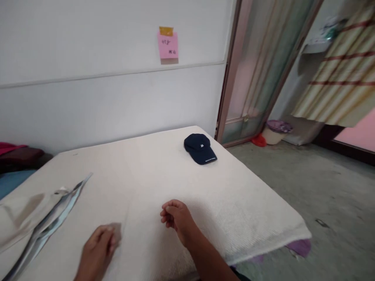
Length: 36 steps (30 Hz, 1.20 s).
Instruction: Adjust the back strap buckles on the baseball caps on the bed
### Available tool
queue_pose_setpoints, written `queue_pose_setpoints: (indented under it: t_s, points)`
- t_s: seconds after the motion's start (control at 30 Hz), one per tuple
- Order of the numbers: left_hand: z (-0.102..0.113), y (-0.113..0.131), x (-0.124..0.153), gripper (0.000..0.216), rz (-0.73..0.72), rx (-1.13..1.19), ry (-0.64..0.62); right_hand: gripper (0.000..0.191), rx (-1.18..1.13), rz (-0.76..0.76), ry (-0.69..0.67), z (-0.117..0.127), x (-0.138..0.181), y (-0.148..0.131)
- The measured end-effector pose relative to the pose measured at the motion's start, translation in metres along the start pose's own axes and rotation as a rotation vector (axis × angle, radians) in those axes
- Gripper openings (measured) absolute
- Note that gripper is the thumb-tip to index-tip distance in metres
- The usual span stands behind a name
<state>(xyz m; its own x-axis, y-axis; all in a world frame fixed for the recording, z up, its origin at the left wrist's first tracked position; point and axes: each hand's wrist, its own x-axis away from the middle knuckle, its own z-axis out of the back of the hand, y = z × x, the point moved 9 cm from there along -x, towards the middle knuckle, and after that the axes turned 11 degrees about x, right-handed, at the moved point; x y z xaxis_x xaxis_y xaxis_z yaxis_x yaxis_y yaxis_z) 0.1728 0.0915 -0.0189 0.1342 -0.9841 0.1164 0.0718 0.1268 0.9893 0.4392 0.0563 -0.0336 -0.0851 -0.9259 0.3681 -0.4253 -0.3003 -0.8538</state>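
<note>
My left hand (98, 246) is low over the white covered table or bed top (140, 171), fingers curled into a loose fist, with nothing showing in it. To its right, my right hand (177, 218) hangs above the same surface, its fingers bent in and the thumb against them; I see nothing held there either. A dark navy baseball cap (199, 148) lies farther back, brim toward me, apart from both hands. Left of my left hand lies a whitish cloth item (26, 214) with a grey and pale blue edge, cut off by the frame.
A white wall with a taped pink note (168, 46) stands behind. Dark and red folded fabrics (20, 156) are at the far left. Right of the surface are concrete floor (293, 183), a sliding door (249, 74), a lined bin (275, 132) and a striped curtain (342, 78).
</note>
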Motion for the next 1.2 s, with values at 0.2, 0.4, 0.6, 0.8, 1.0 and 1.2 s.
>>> queue_pose_setpoints:
  t_s: [0.2, 0.4, 0.6, 0.8, 1.0, 1.2]
  points:
    - [-0.200, 0.012, -0.017, 0.021, -0.263, -0.256, -0.341, 0.014, -0.284, 0.106, 0.292, 0.059, 0.004, -0.023]
    - [-0.334, 0.021, -0.016, 0.016, -0.442, -0.392, -0.414, 0.012, -0.371, 0.174, 0.412, 0.089, 0.012, -0.034]
    - [-0.407, 0.037, -0.023, 0.034, -0.643, -0.583, -0.402, 0.012, -0.410, 0.252, 0.439, 0.108, 0.023, -0.040]
    - [-0.442, 0.045, -0.033, 0.044, -0.784, -0.738, -0.359, 0.012, -0.390, 0.199, 0.397, 0.110, 0.019, -0.033]
    - [-0.462, 0.052, -0.039, 0.038, -0.880, -0.827, -0.331, 0.009, -0.393, 0.201, 0.413, 0.119, 0.025, -0.037]
    - [-0.460, 0.061, -0.041, 0.035, -0.957, -0.855, -0.334, 0.011, -0.383, 0.236, 0.443, 0.130, 0.029, -0.039]
